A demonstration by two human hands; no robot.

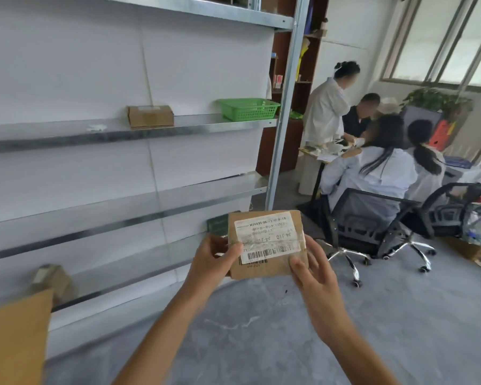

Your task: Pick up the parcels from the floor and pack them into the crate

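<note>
My left grip (214, 262) and right grip (314, 273) clasp the parcel (267, 234) by its two lower corners, thumbs on its labelled face, raised before the shelves (122, 133); the blurred brown box (53, 279) low left is perhaps another.

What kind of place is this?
Likely a parcel storeroom sharing an office: metal shelving with a cardboard box and green basket, a barcode-labelled parcel, and people at a table on office chairs.
</note>
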